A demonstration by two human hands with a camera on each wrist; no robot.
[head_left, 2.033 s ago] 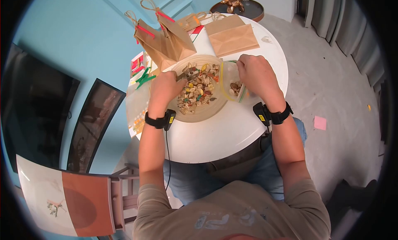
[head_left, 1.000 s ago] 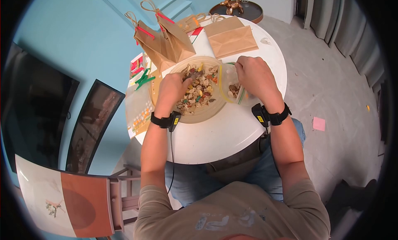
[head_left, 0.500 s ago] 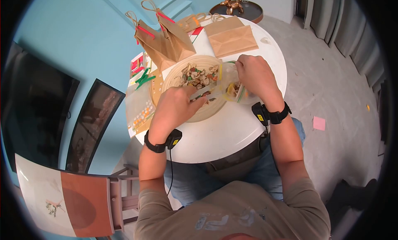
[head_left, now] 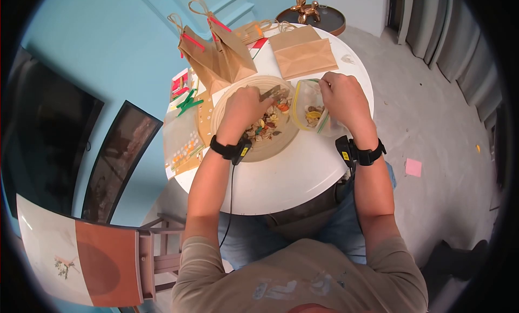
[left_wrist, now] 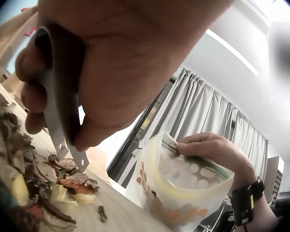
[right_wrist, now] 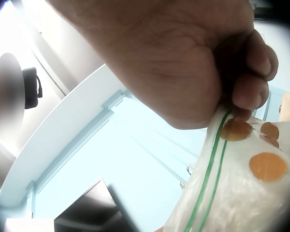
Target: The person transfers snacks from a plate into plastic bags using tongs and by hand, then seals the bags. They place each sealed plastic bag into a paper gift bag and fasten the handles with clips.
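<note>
The left hand (head_left: 244, 108) is curled round metal tongs (left_wrist: 49, 92), the thumb on one arm and the fingers wrapped about the other. The tongs run out past the fingertips and slant down, their slotted ends slightly apart just above a heap of dried pieces (head_left: 264, 130); whether a piece sits between those ends cannot be told. The heap, mixed in brown, cream, yellow, orange and green, lies in a wide round dish (head_left: 221, 108), partly hidden beneath the left hand.

The right hand (head_left: 346, 100) is clamped on the upper edge of a clear zip bag (head_left: 304, 97), pinching it by the green-striped side between thumb and curled fingers. The bag hangs below that grip, its mouth spread and its yellow-striped side towards the dish, with some of the same pieces low inside; orange dots mark its wall. The bag is just beside the dish, on the right; whether they touch is unclear.

Beyond the dish, on the white table (head_left: 259, 196), two brown paper bags (head_left: 230, 58) stand upright near a flat one (head_left: 304, 54)
</note>
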